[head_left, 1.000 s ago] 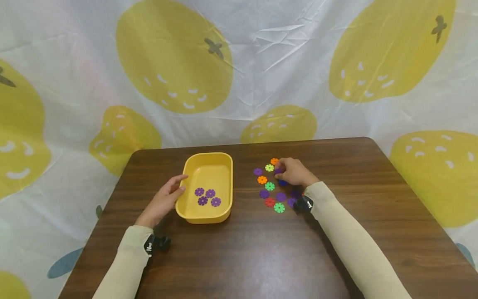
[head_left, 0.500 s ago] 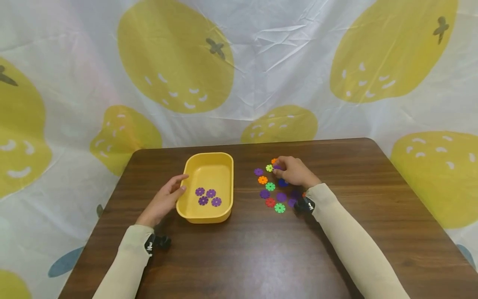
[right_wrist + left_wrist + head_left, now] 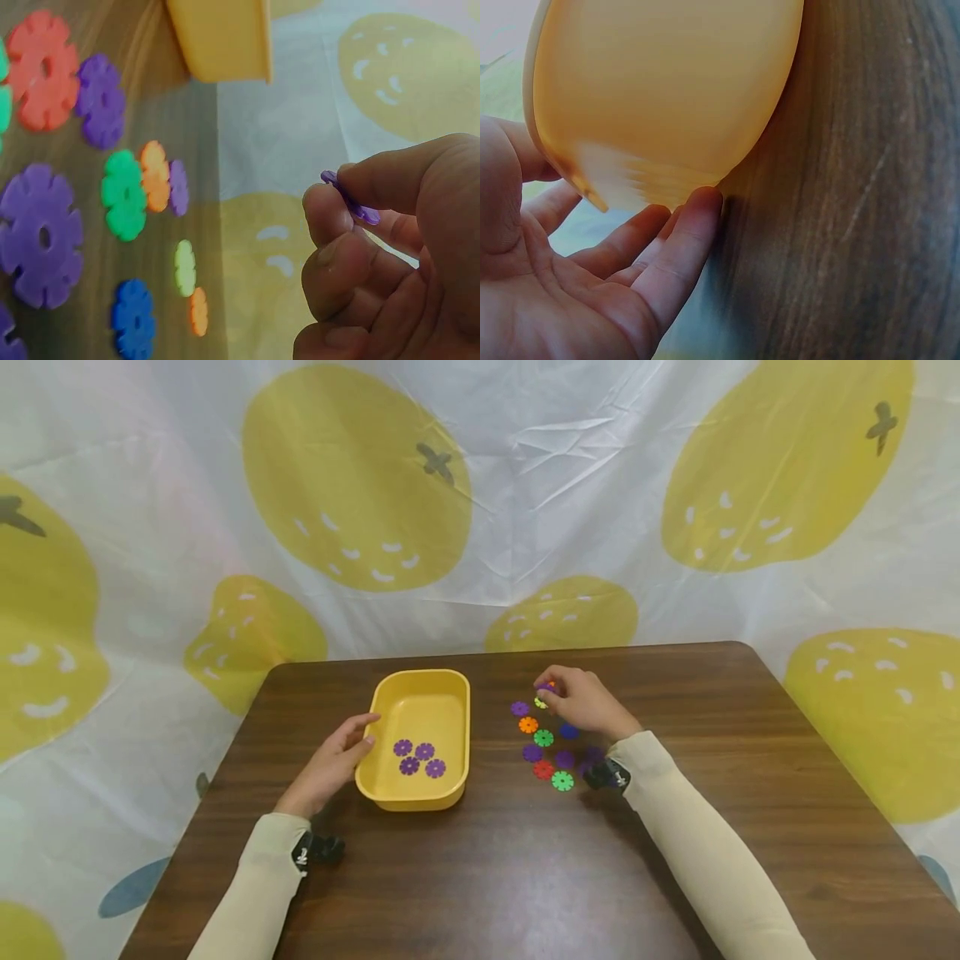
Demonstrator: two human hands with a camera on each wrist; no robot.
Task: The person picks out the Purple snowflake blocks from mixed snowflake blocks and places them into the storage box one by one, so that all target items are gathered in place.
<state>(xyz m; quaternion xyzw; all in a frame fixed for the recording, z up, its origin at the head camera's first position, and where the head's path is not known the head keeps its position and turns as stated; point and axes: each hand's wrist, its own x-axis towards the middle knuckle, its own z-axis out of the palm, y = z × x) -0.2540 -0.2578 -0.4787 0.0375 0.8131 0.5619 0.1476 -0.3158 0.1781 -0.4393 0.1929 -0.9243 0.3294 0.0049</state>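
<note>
My left hand (image 3: 332, 763) rests at the left side of a yellow plastic tub (image 3: 459, 727). In the left wrist view, fingers (image 3: 682, 255) lie loosely against the tub's outer wall (image 3: 667, 90), while the thumb reaches the rim. Four-square-like in a loose group, several purple snowflake discs (image 3: 425, 751) lie inside it. My right hand (image 3: 588, 700) pinches a purple snowflake disc (image 3: 364, 213) between thumb and forefinger, raised off the table. Below and around that hand lie a yellow-green disc (image 3: 184, 268), an orange disc (image 3: 198, 311) and a blue disc (image 3: 134, 321).
Loose discs spread over the brown table (image 3: 487, 877) right of the tub, among them a red disc (image 3: 543, 769), a green disc (image 3: 562, 781) and a purple disc (image 3: 520, 708). A lemon-patterned cloth (image 3: 525, 510) hangs behind the table.
My right hand has lifted slightly and moved a little left with the purple snowflake disc. My left hand and the tub keep their places.
</note>
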